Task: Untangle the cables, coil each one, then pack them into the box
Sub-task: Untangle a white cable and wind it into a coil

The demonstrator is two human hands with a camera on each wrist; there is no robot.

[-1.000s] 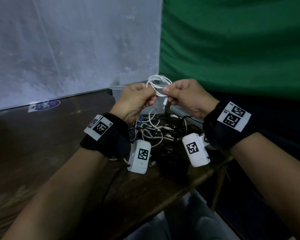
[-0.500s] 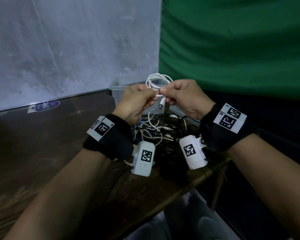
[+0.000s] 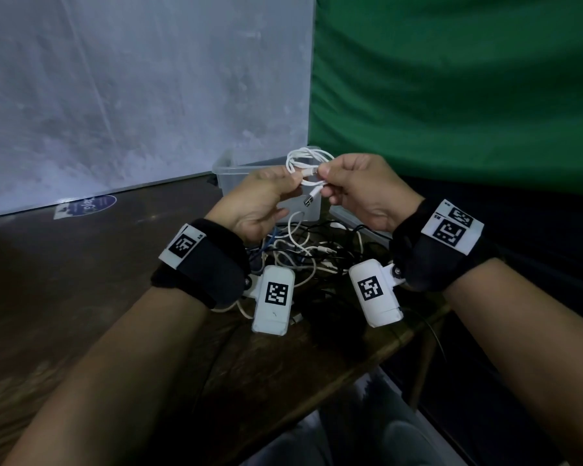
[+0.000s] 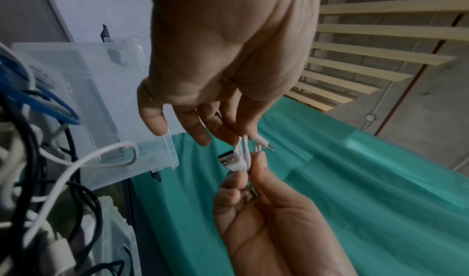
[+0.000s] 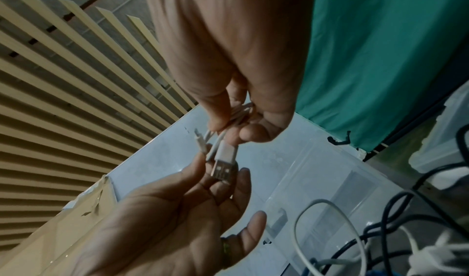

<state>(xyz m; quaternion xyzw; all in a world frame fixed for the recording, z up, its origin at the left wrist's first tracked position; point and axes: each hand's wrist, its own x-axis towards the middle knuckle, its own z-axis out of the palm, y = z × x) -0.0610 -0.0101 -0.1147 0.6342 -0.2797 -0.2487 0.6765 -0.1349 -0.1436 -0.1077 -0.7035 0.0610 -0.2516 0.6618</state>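
Note:
A small white cable coil [image 3: 306,159] is held in the air in front of the clear plastic box [image 3: 229,172]. My left hand [image 3: 292,179] pinches its strands [image 4: 241,150] from one side. From the other side my right hand [image 3: 325,174] pinches them, shown close up as strands [image 5: 238,113]. The coil's USB plug [image 3: 311,198] hangs free between the hands, seen also as a plug [image 4: 229,160] [image 5: 224,163]. Its small plug [image 4: 264,145] sticks out beside the pinch. Below the wrists a tangle [image 3: 303,253] of white, black and blue cables lies on the dark table.
A clear lid [image 3: 350,225] lies right of the box. The table's front right edge [image 3: 401,341] runs close under my right wrist. A dark lump [image 3: 334,317] sits in the tangle's near side. A round blue sticker [image 3: 88,205] lies far left; grey wall and green cloth behind.
Both hands stay in place on the white coil. The fingers have shuffled along the strands and the coil has turned slightly; the USB plug still hangs between them.

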